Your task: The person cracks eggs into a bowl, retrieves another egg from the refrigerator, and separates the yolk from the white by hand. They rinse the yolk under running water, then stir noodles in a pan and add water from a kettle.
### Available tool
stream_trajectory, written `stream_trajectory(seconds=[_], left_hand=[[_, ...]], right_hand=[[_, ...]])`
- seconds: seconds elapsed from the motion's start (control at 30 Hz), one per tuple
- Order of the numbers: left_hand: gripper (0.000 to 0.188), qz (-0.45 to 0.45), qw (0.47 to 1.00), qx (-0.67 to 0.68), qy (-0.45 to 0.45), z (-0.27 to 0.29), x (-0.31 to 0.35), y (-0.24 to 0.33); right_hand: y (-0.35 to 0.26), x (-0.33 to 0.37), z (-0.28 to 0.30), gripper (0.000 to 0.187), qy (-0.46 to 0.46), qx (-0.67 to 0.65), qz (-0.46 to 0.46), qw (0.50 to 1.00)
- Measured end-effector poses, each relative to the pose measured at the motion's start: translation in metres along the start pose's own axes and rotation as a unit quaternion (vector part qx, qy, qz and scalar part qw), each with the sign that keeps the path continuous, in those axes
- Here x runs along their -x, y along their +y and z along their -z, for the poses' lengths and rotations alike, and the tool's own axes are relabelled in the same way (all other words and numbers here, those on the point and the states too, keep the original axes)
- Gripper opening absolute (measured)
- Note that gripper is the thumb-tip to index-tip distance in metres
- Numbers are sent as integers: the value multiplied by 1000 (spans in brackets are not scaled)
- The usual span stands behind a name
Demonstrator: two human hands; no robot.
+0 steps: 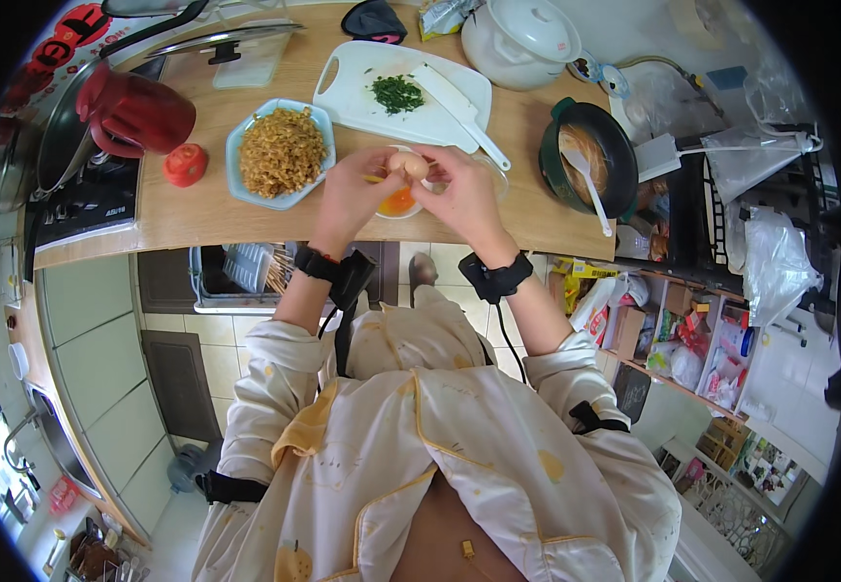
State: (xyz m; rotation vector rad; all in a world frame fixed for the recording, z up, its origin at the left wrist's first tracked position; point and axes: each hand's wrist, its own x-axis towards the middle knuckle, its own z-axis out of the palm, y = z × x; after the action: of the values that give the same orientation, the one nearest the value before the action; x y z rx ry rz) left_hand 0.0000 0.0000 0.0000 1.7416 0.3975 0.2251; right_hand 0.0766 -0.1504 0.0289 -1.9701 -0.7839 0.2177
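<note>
Head view, the only one: both hands closed on one thing. Left hand [357,189] and right hand [461,194] pinch an eggshell [409,166] between thumbs and fingers, one from each side. It looks split, but the fingers hide the break. Two-sided hold presumably lets the thumbs part the shell evenly.

Small bowl [401,214] is directly under the grip, partly covered by the hands; orange yolk [398,202] shows in it. Placed there, I'd say, so anything running out of the shell lands inside.

Left of the grip: pale blue bowl [233,160] heaped with brown grainy food [283,152], just beside the left hand; then a tomato [185,166], farther out. Probably parked there to keep the middle free.

Beyond the grip: white cutting board [355,68] with chopped greens [397,94]. Knife [452,102] lies across its right part, handle angled back toward the right-hand side, likely for easy pickup.

Right of the grip, well apart: dark green pan [625,179], white spoon [587,179] propped in it, handle over the near rim, likely for reach.
</note>
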Motion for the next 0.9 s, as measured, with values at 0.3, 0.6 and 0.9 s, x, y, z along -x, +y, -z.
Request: stream_trajectory(seconds=[0.3, 0.6, 0.9], left_hand=[[35, 60, 998, 27, 16, -6, 6, 1], [37, 102, 986, 132, 1, -5, 2, -32], [39, 231, 936, 265, 0, -4, 5, -32]], right_hand=[[6, -4, 3, 33, -45, -1, -15, 999], [43, -5, 4, 36, -91, -98, -104, 985], [48, -5, 11, 37, -140, -160, -119, 970]])
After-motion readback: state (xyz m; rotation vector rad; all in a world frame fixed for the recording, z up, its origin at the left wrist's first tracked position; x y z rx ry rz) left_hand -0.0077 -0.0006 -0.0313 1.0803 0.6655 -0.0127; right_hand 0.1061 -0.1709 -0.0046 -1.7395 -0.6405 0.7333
